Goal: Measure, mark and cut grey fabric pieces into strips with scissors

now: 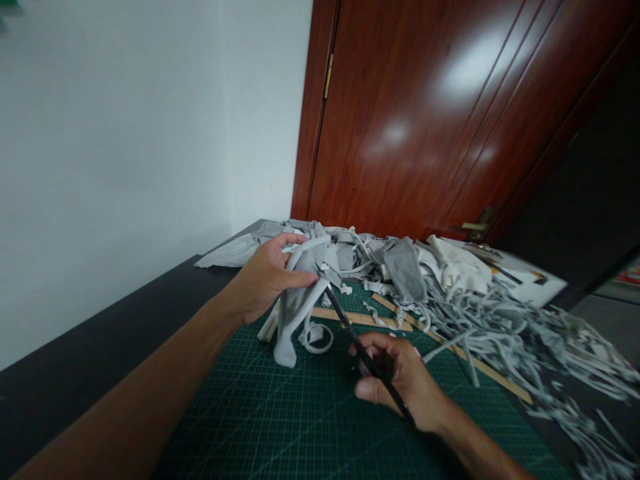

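Note:
My left hand (273, 273) pinches a piece of light grey fabric (300, 300) between thumb and fingers, raised above the green cutting mat (280, 413). A strip of the fabric hangs down from the grip. My right hand (395, 377) is closed around a pair of black scissors (340, 310), seen nearly edge-on. Their far end reaches up to the fabric edge beside my left thumb. Whether the blades are apart is hard to make out. Below the held fabric, a curled fabric strip (320, 343) lies on the mat.
Two wooden rulers (360, 319) (490, 372) lie on the mat. Grey and white fabric scraps (405, 263) are heaped at the back. A tangled pile of grey strips (520, 327) spreads along the right. Behind the black table (95, 340) stand a white wall and a brown door (400, 120).

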